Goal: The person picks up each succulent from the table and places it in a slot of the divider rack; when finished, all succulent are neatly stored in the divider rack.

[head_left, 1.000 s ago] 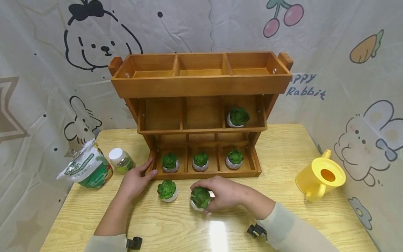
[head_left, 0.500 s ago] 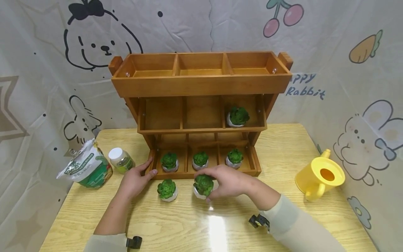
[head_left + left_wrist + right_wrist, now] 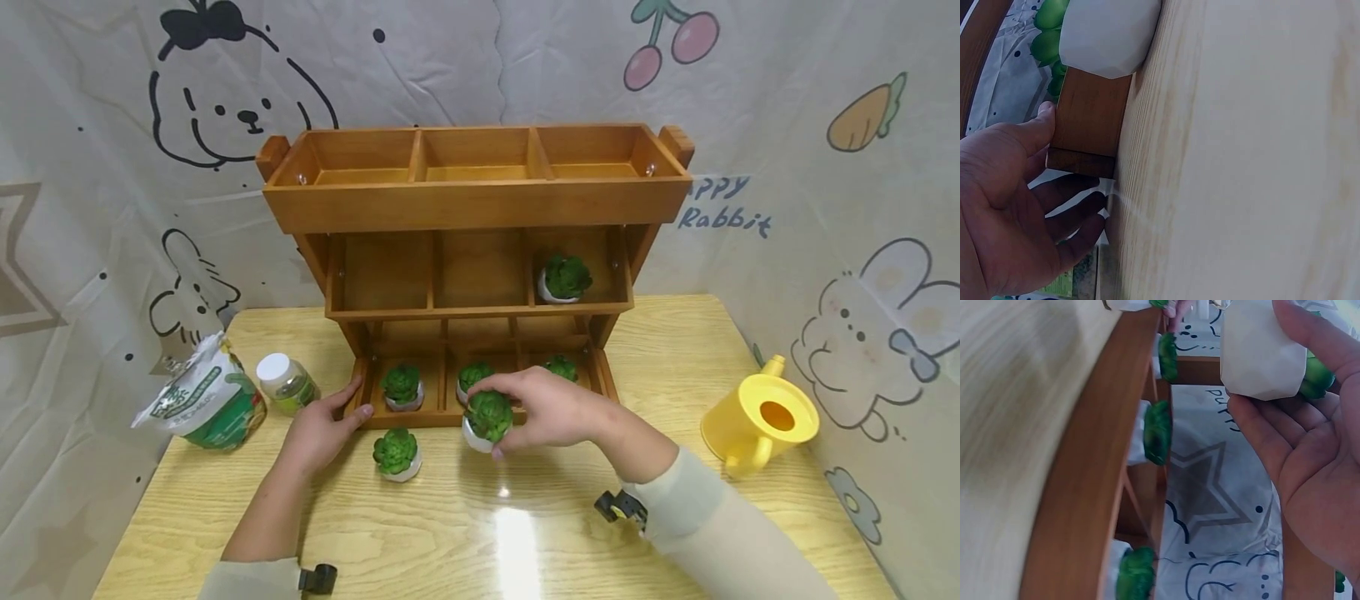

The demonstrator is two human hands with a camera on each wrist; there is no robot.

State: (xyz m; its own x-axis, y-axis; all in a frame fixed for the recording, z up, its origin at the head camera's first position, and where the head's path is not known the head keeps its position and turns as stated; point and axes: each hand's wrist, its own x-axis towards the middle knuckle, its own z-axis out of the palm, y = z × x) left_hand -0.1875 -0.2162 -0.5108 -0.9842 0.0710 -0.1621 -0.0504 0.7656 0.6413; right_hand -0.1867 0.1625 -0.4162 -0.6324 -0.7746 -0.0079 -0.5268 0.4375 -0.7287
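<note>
My right hand [image 3: 551,407] holds a potted succulent [image 3: 489,417] with a white faceted pot, thumb on one side and fingers on the other. The plant is raised in front of the shelf's lowest tier, and the right wrist view shows its pot [image 3: 1263,353] clear of the rail. At the lower left corner of the wooden shelf [image 3: 480,207], my left hand [image 3: 321,433] grips the end of the tier, thumb at the rail [image 3: 1088,119]. Another potted succulent [image 3: 397,455] stands on the table before that tier.
Succulents sit in the lowest tier's left [image 3: 402,387], middle [image 3: 472,377] and right [image 3: 561,367] compartments; one [image 3: 565,278] sits in the middle tier's right. A white-lidded jar [image 3: 287,383] and green-white bag [image 3: 206,400] stand left, a yellow watering can [image 3: 759,421] right.
My right hand has carried its succulent forward and slightly right, from over the table toward the lowest tier, now partly covering the plants there. My left hand has stayed at the shelf corner.
</note>
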